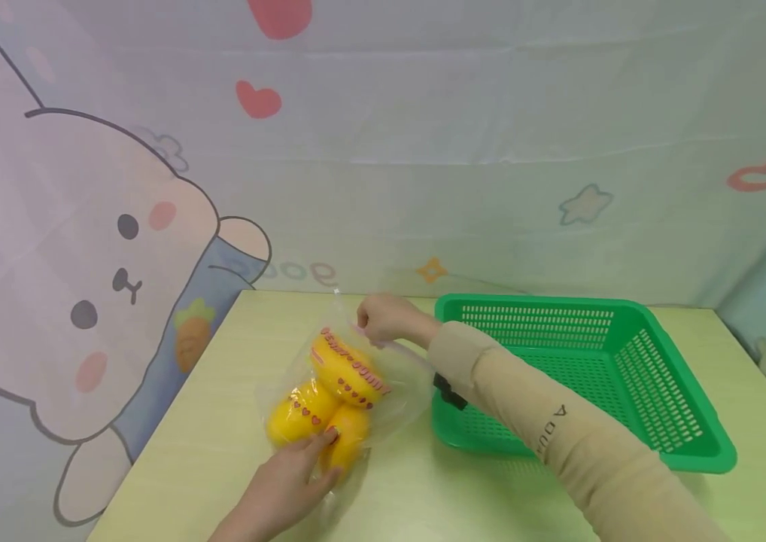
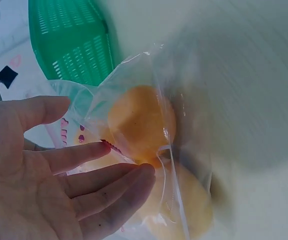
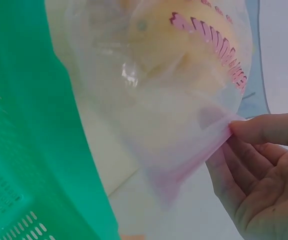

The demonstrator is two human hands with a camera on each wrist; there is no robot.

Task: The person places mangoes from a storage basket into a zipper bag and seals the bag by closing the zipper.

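Note:
A clear zip bag (image 1: 396, 391) with red lettering and small hearts stands tilted over the table, with several rounded yellow-orange fruits (image 1: 349, 376) inside. At its upper edge my right hand (image 1: 393, 320) pinches the pink zip strip (image 3: 194, 167) between thumb and fingers. Lower down, my left hand (image 1: 291, 478) rests against the bag's near side, fingertips touching the plastic over the fruits. The left wrist view shows those fingers (image 2: 109, 192) nearly straight, with an orange fruit (image 2: 141, 122) beside them behind the film.
Right of the bag stands a green plastic basket (image 1: 718, 444) with slotted walls, partly hidden by my right sleeve (image 1: 545, 421). The pale yellow table (image 1: 186, 459) ends at a cloth backdrop (image 1: 383, 188) printed with a rabbit and hearts.

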